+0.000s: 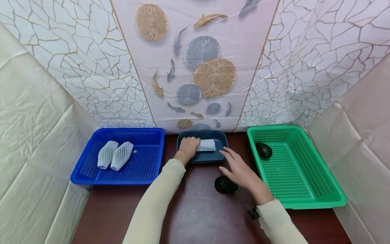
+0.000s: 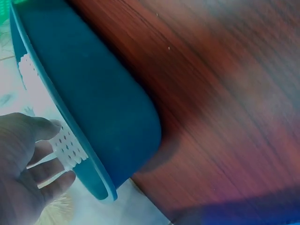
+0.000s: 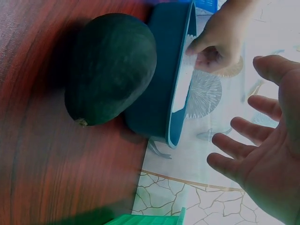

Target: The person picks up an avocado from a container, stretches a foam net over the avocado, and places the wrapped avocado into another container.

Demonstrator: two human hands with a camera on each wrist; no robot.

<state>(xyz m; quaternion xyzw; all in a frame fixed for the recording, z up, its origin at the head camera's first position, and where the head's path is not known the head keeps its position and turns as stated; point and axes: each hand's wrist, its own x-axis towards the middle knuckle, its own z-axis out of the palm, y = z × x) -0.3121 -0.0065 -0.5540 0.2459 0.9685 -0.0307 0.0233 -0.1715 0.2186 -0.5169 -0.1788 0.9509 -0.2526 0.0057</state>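
My left hand (image 1: 189,148) pinches one end of a white foam net sleeve (image 1: 207,145) between thumb and fingers. That sleeve lies in a small dark teal tub (image 1: 205,156); the left wrist view shows its mesh end (image 2: 70,145) beside the thumb. My right hand (image 1: 239,168) hovers by the tub's right side with its fingers spread, holding nothing. A dark green avocado (image 1: 225,185) rests on the table just below the right hand, apart from it. In the right wrist view the avocado (image 3: 111,68) lies in front of the tub, its stem end showing.
At the left stands a blue basket (image 1: 117,181) with two white foam net sleeves (image 1: 114,156) in it. A green basket (image 1: 317,205) at the right holds another dark avocado (image 1: 263,150). Patterned cloth walls (image 1: 198,112) enclose the brown table (image 1: 195,213) behind and at both sides.
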